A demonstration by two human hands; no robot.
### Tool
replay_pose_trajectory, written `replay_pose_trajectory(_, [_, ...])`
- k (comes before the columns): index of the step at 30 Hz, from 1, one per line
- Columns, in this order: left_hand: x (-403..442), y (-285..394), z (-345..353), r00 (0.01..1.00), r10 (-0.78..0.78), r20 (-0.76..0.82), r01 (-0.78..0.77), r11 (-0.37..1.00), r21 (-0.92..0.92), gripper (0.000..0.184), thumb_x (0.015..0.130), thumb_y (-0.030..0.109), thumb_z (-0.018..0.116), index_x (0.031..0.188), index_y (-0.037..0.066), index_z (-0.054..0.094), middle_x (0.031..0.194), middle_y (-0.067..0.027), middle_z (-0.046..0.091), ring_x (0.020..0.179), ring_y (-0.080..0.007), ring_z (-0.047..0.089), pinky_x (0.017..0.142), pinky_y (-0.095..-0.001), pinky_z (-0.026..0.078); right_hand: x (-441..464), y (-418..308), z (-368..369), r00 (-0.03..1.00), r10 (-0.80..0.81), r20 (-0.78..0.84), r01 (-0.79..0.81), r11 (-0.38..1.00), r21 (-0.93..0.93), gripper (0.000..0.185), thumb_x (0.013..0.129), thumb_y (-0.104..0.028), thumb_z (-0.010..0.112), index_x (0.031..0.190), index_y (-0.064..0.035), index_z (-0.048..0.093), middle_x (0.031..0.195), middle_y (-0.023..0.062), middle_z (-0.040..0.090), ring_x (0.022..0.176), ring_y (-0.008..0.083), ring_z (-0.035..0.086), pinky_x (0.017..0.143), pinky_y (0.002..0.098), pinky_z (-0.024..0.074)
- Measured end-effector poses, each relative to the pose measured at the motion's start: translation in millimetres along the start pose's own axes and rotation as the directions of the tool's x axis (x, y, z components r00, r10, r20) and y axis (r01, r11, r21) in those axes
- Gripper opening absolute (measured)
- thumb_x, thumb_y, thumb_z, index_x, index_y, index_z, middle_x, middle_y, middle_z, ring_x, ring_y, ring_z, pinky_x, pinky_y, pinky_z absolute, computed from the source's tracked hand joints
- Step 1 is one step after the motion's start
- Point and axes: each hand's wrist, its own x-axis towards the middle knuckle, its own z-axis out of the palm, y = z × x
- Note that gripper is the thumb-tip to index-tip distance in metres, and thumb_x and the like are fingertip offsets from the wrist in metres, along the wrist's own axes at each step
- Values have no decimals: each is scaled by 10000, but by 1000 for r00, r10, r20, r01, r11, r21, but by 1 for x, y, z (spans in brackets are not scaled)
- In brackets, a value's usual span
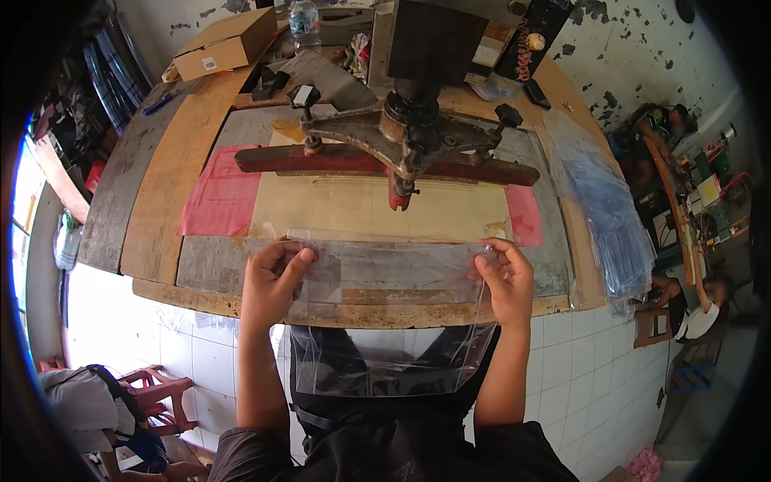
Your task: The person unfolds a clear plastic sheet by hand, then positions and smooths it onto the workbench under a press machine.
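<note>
A clear plastic sheet [385, 353] hangs between my two hands over the table's front edge, its lower part in front of my lap. My left hand [273, 277] pinches its upper left corner, thumb on top. At the upper right corner, my right hand [506, 277] grips it the same way. Just beyond the sheet lies a tan work pad [337, 210] with pink sheeting [221, 193] showing at both sides. Above the pad is a press head with a long red bar [474, 170], carried on a metal bracket [361, 128].
A stack of clear plastic pieces [606, 217] lies along the table's right side. Further back are a cardboard box [225, 44], a water bottle [304, 28] and a dark phone [536, 94]. Other people sit at the far right and lower left, near a red stool [165, 394].
</note>
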Motion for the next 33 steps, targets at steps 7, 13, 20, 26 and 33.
replay_pose_trajectory(7, [1,5,1,1000,-1,20,1,1000,18,210,1029,181,691,1011,-29,694,913,-35,746,732,-60,620,617,-220,449,0,1,-1,1000,-13,13,14,1000,-27,272,996,-74,715,1240,27,648,1088,83,701,929,128,694,741,279,589])
replay_pose_trajectory(13, [1,11,4,998,-57,-38,54,996,-66,183,990,96,727,1095,-46,679,917,-56,749,807,-86,672,709,-247,523,0,0,-1,1000,-14,1,14,999,-33,254,992,-47,711,1231,21,660,1055,84,716,926,135,708,749,284,598])
replay_pose_trajectory(20, [-1,15,10,996,-35,-86,19,983,-181,337,977,21,718,1299,17,621,871,-13,698,747,-49,625,669,-217,491,0,1,0,1000,-4,-26,4,1000,4,258,986,-39,711,1233,20,661,1014,73,727,896,128,708,747,279,590])
replay_pose_trajectory(26, [-1,12,2,998,-44,-41,41,995,-92,387,994,23,687,1362,24,568,813,28,654,687,-8,572,594,-181,400,0,1,-1,999,-8,-36,8,1000,-9,270,980,-53,719,1233,19,661,960,63,721,821,101,662,706,260,544])
replay_pose_trajectory(33, [-1,11,5,996,-28,-88,14,988,-155,312,963,42,747,1257,18,645,809,21,687,670,3,574,575,-178,387,0,1,0,999,-4,-33,3,1000,-27,281,978,-88,732,1228,19,660,924,47,703,782,93,619,703,269,532])
